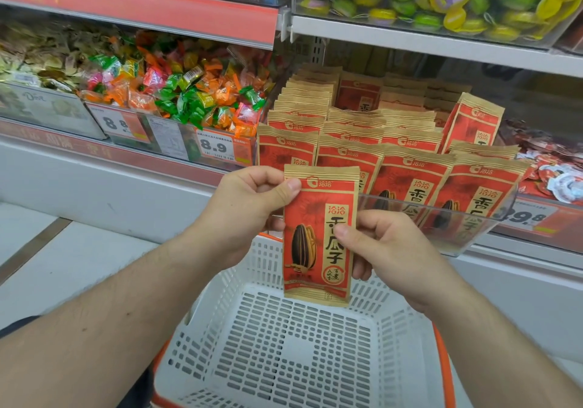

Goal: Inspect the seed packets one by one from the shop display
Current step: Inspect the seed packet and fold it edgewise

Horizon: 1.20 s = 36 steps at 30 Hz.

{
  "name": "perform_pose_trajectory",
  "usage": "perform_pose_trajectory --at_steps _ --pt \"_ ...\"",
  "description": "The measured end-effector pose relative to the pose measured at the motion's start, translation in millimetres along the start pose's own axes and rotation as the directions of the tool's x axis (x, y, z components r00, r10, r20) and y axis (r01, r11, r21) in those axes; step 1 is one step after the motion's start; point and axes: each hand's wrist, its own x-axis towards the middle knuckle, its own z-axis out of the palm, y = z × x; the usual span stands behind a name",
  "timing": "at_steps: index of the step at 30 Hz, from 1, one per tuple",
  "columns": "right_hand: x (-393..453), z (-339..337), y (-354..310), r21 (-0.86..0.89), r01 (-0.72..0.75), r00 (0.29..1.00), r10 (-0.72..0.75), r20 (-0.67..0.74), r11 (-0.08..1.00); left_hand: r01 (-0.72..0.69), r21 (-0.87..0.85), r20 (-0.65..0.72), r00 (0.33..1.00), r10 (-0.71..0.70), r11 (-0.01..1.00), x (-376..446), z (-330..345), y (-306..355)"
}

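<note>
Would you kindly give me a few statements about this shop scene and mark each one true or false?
1. Both hands hold one seed packet: the left hand pinches its top corner, the right hand its side edge. True.
2. The held packet lies flat in the white basket. False: it is held upright above it.
3. More packets stand in rows behind a clear shelf front. True.
4. The bin of wrapped sweets is right of the packets. False: it is left of them.
</note>
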Motion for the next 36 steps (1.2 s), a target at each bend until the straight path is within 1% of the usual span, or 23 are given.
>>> perform_pose_trajectory --at_steps 1,3,5,6,9,12,15,17,20,22,27,32,36 --pt "0 1 0 0.008 0.000 1.000 0.000 -0.007 1.000 0.009 0.028 0.037 0.999 -0.010 1.000 -1 -1 1" --pt "0 1 0 0.052 0.000 0.999 0.002 -0.033 0.999 0.033 0.146 0.130 0.990 -0.053 0.989 -3 -7 2" --pt "1 0 1 0.152 0.003 0.998 0.007 -0.066 0.988 0.058 0.261 0.207 0.972 -0.115 0.964 -5 -9 -1" --pt "2 -1 1 0.189 0.007 0.997 0.009 -0.081 0.982 0.069 0.283 0.227 0.964 -0.136 0.957 -7 -8 -2" --pt "2 -4 1 0.218 0.017 0.997 0.000 -0.075 0.976 0.058 0.274 0.224 0.967 -0.123 0.960 -11 -5 -1" --pt "-1 -8 -2 0.191 -0.002 1.000 -0.004 0.029 0.982 0.050 0.248 0.202 0.974 -0.102 0.967 -13 -3 2" --pt "-5 -9 -2 0.123 -0.010 0.992 -0.006 0.129 0.992 0.052 0.180 0.162 0.983 -0.081 0.982 -12 -4 2" --pt "-7 -8 -1 0.129 -0.010 0.990 -0.008 0.144 0.992 0.074 0.161 0.199 0.974 -0.106 0.984 -12 -5 3" --pt "-9 -6 -1 0.234 -0.033 0.991 0.002 0.130 0.972 0.112 0.190 0.300 0.939 -0.166 0.975 -15 -9 2" --pt "-10 -7 -2 0.258 -0.048 0.990 0.012 0.141 0.965 0.108 0.183 0.315 0.935 -0.162 0.977 -16 -10 1" --pt "-12 -9 -2 0.140 -0.040 0.962 0.001 0.272 0.989 0.092 0.143 0.313 0.940 -0.134 0.985 -18 -11 1" --pt "-15 -8 -5 0.139 0.015 0.955 -0.056 0.292 0.990 0.109 0.090 0.328 0.935 -0.132 0.990 -18 -13 1" --pt "-15 -6 -7 0.110 0.046 0.958 -0.075 0.277 0.993 0.105 0.106 0.337 0.932 -0.135 0.989 -18 -14 1"
